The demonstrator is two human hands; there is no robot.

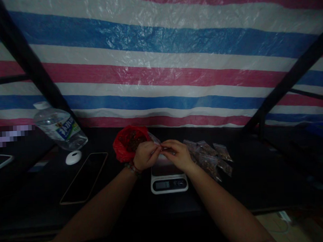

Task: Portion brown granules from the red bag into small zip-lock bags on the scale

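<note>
Both my left hand point(147, 154) and my right hand point(178, 153) pinch a small clear plastic bag point(154, 138), their fingertips meeting over a white digital kitchen scale point(169, 185). The bag is mostly hidden behind the fingers, and its contents cannot be made out. Just left of my left hand sits a red plastic bag point(120, 151), open at the top, with brown bits point(134, 139) inside. To the right of my right hand lie several small clear zip bags point(209, 162) holding brownish pieces. The scale's display is too dim to read.
A dark phone point(85, 179), a white computer mouse point(73, 157) and a large clear bottle point(61, 127) stand or lie on the left of the black table point(260, 181). Behind hangs a striped plastic sheet point(159, 78), between slanted black posts point(290, 79). Another phone point(1, 162) is at far left.
</note>
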